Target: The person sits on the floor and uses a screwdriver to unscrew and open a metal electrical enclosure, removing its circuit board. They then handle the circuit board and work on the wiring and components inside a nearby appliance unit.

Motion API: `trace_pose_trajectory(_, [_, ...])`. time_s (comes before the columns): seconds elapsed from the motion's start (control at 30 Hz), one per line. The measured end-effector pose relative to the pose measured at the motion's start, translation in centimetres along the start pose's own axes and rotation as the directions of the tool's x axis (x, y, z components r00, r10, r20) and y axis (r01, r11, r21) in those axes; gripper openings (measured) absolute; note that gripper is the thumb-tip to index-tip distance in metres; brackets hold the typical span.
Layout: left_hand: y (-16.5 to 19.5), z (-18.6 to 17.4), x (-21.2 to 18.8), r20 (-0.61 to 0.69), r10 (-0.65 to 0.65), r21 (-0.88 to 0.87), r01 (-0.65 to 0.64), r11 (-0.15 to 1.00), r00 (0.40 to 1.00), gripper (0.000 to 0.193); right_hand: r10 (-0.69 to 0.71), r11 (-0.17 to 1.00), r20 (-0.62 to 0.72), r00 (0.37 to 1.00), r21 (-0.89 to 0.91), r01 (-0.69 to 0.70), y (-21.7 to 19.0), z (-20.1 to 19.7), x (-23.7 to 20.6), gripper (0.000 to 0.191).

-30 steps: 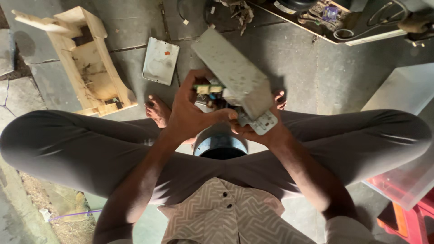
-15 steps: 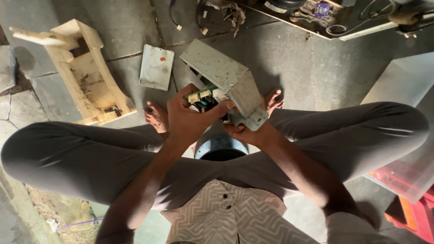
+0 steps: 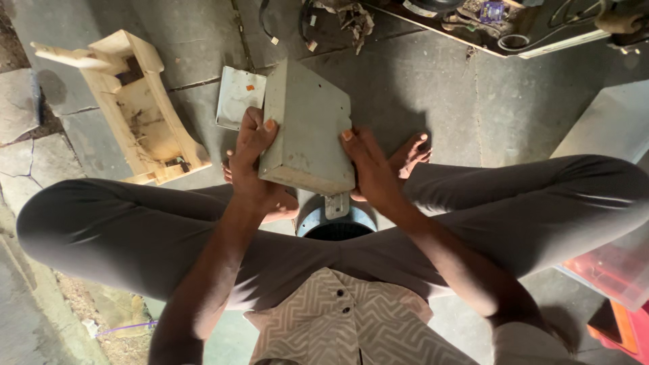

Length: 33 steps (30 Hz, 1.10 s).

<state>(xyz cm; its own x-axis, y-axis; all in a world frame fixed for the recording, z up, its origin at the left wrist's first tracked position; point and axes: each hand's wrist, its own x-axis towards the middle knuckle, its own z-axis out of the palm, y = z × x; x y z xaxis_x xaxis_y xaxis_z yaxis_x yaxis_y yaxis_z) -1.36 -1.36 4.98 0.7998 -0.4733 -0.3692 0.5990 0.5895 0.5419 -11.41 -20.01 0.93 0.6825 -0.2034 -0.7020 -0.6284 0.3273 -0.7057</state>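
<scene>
Holding step: my left hand (image 3: 253,159) and right hand (image 3: 368,169) clamp fingers on the grey metal box (image 3: 307,128) above the round can (image 3: 336,223); turning it next needs firm grip.

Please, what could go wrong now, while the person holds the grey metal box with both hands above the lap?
1. The grey metal box is gripped only at its side edges by the left hand and right hand; if the grip slips, it could fall onto the bare feet below.
2. Its metal edges and the small bracket at its lower end may cut fingers.
3. It might also strike the round dark container under it.
</scene>
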Motion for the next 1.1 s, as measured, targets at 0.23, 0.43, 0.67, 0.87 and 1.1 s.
trace_pose_trajectory(0.23, [0.0, -0.5, 0.3, -0.036, -0.061, 0.122, 0.065, 0.990, 0.997, 0.018, -0.676, 0.432, 0.412, 0.611, -0.451, 0.781, -6.9, -2.0, -4.3, 0.025])
trace_pose_trajectory(0.43, [-1.0, -2.2, 0.8, -0.072, -0.342, 0.012, 0.344, 0.939, 0.937, 0.019, -0.357, 0.417, 0.593, 0.721, -0.590, 0.692, -8.0, -0.8, -6.8, 0.033])
trace_pose_trajectory(0.67, [-2.6, -4.2, -2.5, -0.189, -0.644, 0.105, 0.667, 0.737, 0.741, 0.032, -0.086, 0.781, 0.558, 0.825, -0.476, 0.404, -5.8, 0.0, -9.7, 0.036])
trace_pose_trajectory(0.87, [-5.0, -4.0, -3.5, -0.226, -0.817, 0.030, 0.842, 0.538, 0.530, 0.041, -0.027, 0.754, 0.530, 0.848, -0.546, 0.365, -5.2, 0.3, -10.4, 0.039])
trace_pose_trajectory(1.1, [-7.1, -6.0, -2.8, -0.265, -0.834, 0.049, 0.871, 0.489, 0.483, 0.046, 0.057, 0.802, 0.465, 0.883, -0.548, 0.237, -5.2, -0.3, -10.5, 0.041])
